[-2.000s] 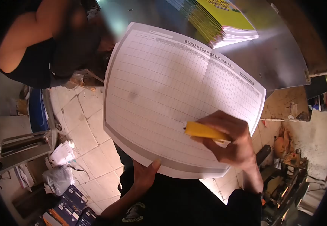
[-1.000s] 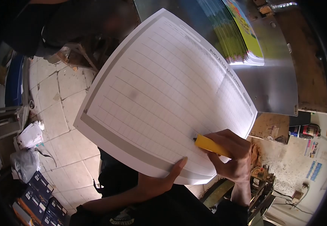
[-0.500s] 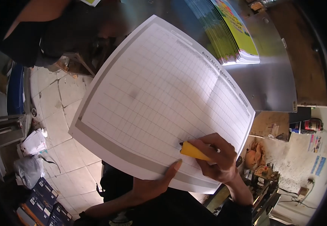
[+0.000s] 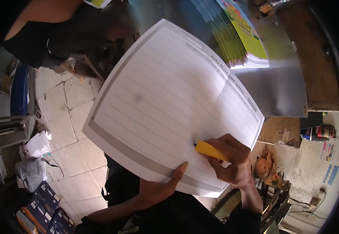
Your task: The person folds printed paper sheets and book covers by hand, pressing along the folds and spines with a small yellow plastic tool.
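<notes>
A large white printed sheet [image 4: 157, 89] with a ruled table and a heading lies tilted across the view. My left hand [image 4: 161, 187] grips its lower edge, the thumb on top of the paper and the fingers hidden underneath. My right hand [image 4: 232, 158] is closed around a yellow tool [image 4: 211, 151], whose dark tip points left over the lower part of the sheet. Whether that tip touches the paper I cannot tell.
Beyond the sheet, a fanned stack of booklets [image 4: 243, 35] rests on a metal surface [image 4: 280, 78]. Another person [image 4: 32, 39] is at the upper left. Boxes [image 4: 46, 206] and a plastic bag [image 4: 32, 171] stand at lower left on the tiled floor; machinery is at lower right.
Compared with two seconds ago, the sheet appears turned clockwise in view, and my left hand sits further right along its edge. Since the last earlier frame, the yellow tool has shifted slightly right and up.
</notes>
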The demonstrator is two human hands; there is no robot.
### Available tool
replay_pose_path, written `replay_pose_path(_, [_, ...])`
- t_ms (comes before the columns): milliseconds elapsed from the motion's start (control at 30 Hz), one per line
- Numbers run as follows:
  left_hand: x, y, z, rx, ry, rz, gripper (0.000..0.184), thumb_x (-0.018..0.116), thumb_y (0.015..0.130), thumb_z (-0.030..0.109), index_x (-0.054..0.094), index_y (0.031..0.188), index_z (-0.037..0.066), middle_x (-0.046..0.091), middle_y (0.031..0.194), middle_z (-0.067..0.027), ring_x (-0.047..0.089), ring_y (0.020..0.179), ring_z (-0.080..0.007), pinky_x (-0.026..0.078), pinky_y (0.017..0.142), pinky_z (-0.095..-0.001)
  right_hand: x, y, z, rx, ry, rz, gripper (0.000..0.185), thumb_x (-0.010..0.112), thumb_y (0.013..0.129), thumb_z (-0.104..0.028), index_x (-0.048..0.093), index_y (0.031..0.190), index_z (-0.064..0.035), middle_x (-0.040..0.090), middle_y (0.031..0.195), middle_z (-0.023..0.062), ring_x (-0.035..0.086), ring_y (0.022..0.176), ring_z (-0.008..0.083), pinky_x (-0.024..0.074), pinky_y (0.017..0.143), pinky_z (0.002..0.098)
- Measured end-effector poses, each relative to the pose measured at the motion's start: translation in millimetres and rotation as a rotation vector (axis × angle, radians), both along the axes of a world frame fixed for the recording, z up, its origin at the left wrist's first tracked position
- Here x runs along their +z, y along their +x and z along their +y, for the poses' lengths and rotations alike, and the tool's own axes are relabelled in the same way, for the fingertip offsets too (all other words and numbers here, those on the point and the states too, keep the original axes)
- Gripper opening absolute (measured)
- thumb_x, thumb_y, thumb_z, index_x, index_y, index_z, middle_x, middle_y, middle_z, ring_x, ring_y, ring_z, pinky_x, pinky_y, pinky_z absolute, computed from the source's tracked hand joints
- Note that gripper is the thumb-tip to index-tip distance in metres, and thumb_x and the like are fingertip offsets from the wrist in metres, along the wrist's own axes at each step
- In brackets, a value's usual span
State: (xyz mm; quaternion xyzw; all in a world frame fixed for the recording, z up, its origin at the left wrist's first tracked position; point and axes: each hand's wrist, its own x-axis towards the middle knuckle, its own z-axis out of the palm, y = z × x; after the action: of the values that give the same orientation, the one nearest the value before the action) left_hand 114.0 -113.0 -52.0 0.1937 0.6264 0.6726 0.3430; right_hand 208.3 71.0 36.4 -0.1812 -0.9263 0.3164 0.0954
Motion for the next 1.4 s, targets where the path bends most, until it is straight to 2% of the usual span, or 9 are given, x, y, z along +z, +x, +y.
replay_pose_path(233, [-5, -3, 0, -0.05, 0.028, -0.067, 0.032, 0.081, 0.089, 0.014, 0.065, 0.107, -0.006, 0.07, 0.094, -0.0135, 0.071, 0.081, -0.0167, 0.058, 0.068, -0.0285, 5, -7, -5, -0.033, -0.034, -0.049, 0.034, 0.083, 0.08, 0.002, 0.073, 0.113, 0.0041, 0.072, 0.092, 0.015, 0.073, 0.067, 0.0199, 0.0577, 0.05, 0.0267])
replay_pose_path(500, [-3, -7, -1, -0.097, 0.02, -0.046, 0.045, 0.08, 0.092, 0.017, 0.058, 0.122, -0.007, 0.069, 0.102, -0.0165, 0.072, 0.085, -0.0221, 0.06, 0.074, -0.0326, -3, -5, -2, -0.041, -0.142, -0.03, 0.036, 0.083, 0.079, 0.001, 0.074, 0.113, 0.0006, 0.071, 0.09, 0.0142, 0.071, 0.067, 0.0215, 0.0584, 0.057, 0.033])
replay_pose_path(600, [-1, -11, -1, -0.136, 0.03, -0.077, 0.044, 0.079, 0.092, 0.016, 0.058, 0.122, -0.007, 0.069, 0.103, -0.0172, 0.072, 0.087, -0.0232, 0.06, 0.076, -0.0336, -11, 2, -9, 0.035, 0.155, 0.02, 0.049, 0.082, 0.073, 0.005, 0.072, 0.12, -0.0018, 0.068, 0.096, 0.0104, 0.07, 0.07, 0.0245, 0.0596, 0.059, 0.0319])
replay_pose_path(833, [0, -9, 0, -0.081, 0.061, -0.102, 0.042, 0.078, 0.092, 0.014, 0.059, 0.122, -0.008, 0.069, 0.103, -0.0175, 0.071, 0.09, -0.0216, 0.06, 0.078, -0.0324, -18, 2, 1, 0.178, 0.209, 0.122, 0.044, 0.08, 0.075, 0.006, 0.072, 0.119, 0.0003, 0.068, 0.097, 0.0113, 0.071, 0.073, 0.0244, 0.0606, 0.059, 0.0315])
replay_pose_path(900, [3, -12, -1, -0.132, 0.04, -0.202, 0.041, 0.078, 0.092, 0.013, 0.06, 0.121, -0.008, 0.069, 0.103, -0.017, 0.071, 0.09, -0.0206, 0.06, 0.078, -0.0321, -8, -6, -3, 0.029, 0.008, -0.014, 0.041, 0.081, 0.077, 0.005, 0.073, 0.117, 0.0012, 0.07, 0.096, 0.0129, 0.07, 0.07, 0.0224, 0.0589, 0.057, 0.0286])
replay_pose_path(1000, [4, -6, -2, -0.068, 0.029, -0.187, 0.039, 0.078, 0.092, 0.013, 0.061, 0.119, -0.009, 0.069, 0.103, -0.0163, 0.071, 0.088, -0.0197, 0.059, 0.075, -0.0314, -9, -8, 10, 0.046, -0.089, 0.086, 0.038, 0.082, 0.079, 0.004, 0.074, 0.116, 0.0019, 0.071, 0.095, 0.014, 0.069, 0.067, 0.0188, 0.057, 0.055, 0.026])
replay_pose_path(1100, [10, -5, 0, -0.075, -0.082, -0.198, 0.037, 0.078, 0.092, 0.013, 0.061, 0.117, -0.009, 0.069, 0.101, -0.0158, 0.071, 0.088, -0.0184, 0.059, 0.073, -0.0297, -3, -1, 8, 0.009, -0.139, 0.002, 0.037, 0.082, 0.08, 0.004, 0.074, 0.116, 0.0027, 0.071, 0.095, 0.0136, 0.069, 0.067, 0.016, 0.0555, 0.053, 0.0242])
replay_pose_path(1333, [9, -8, 0, -0.089, -0.064, -0.272, 0.038, 0.079, 0.092, 0.015, 0.061, 0.115, -0.009, 0.069, 0.1, -0.0172, 0.071, 0.087, -0.0194, 0.058, 0.072, -0.0306, -1, -5, 3, -0.028, -0.108, -0.026, 0.037, 0.08, 0.08, 0.005, 0.074, 0.116, 0.0019, 0.071, 0.095, 0.0131, 0.07, 0.067, 0.0162, 0.0555, 0.052, 0.0238])
replay_pose_path(1400, [8, -9, 0, -0.09, -0.068, -0.195, 0.04, 0.079, 0.092, 0.017, 0.061, 0.114, -0.01, 0.069, 0.1, -0.0181, 0.072, 0.087, -0.0193, 0.059, 0.072, -0.0305, 0, -6, 2, -0.045, -0.083, -0.063, 0.038, 0.08, 0.079, 0.005, 0.074, 0.116, 0.0009, 0.07, 0.096, 0.0129, 0.07, 0.067, 0.0164, 0.0561, 0.052, 0.0243])
